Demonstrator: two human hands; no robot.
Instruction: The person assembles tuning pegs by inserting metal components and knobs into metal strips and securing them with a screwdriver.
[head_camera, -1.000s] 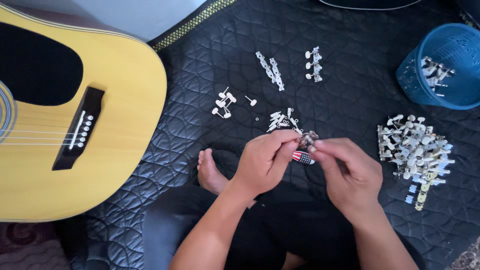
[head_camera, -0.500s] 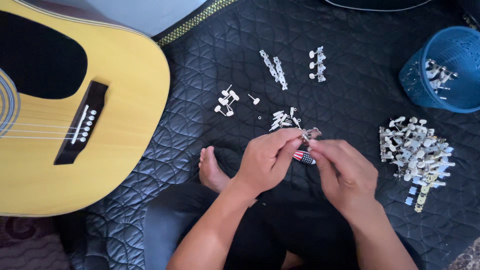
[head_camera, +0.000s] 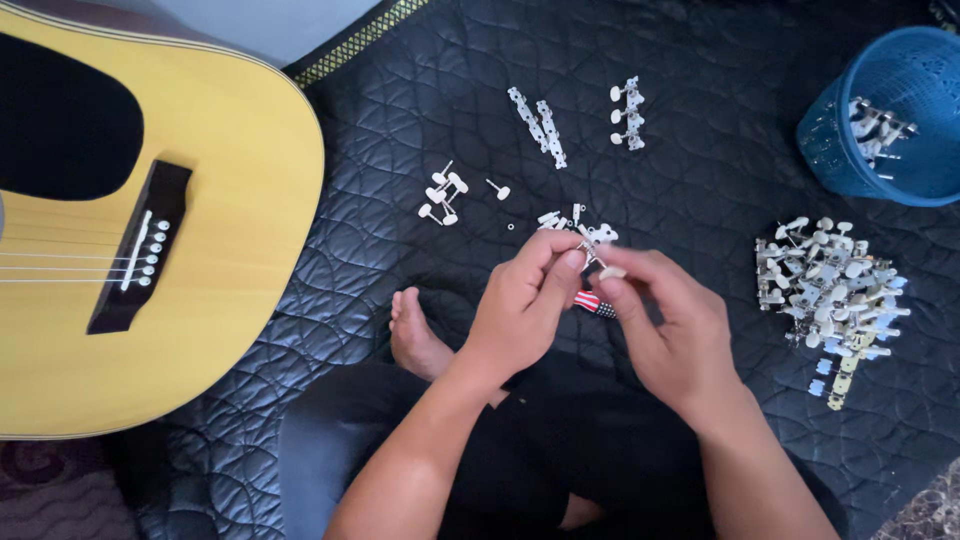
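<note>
My left hand (head_camera: 525, 300) and my right hand (head_camera: 668, 325) meet above my lap, both pinching a small silver tuning peg with a white knob (head_camera: 598, 256). A red-handled screwdriver (head_camera: 592, 302) shows between the two hands, though which hand holds it is hidden. Loose white-knobbed pegs (head_camera: 442, 195) and a few more parts (head_camera: 575, 222) lie on the black quilted mat (head_camera: 700, 170) just beyond my fingers. Two metal tuner strips (head_camera: 537, 125) and a three-peg set (head_camera: 626, 113) lie farther away.
An acoustic guitar (head_camera: 190, 250) lies at the left with its bridge and strings showing. A pile of tuning machines (head_camera: 828, 292) sits at the right, and a blue basket (head_camera: 885, 120) with a few more stands at the far right. My bare foot (head_camera: 412, 335) rests near the guitar.
Both hands have stayed together over the lap; the fingers have shifted slightly on the small peg, lifting it a little toward the loose parts.
</note>
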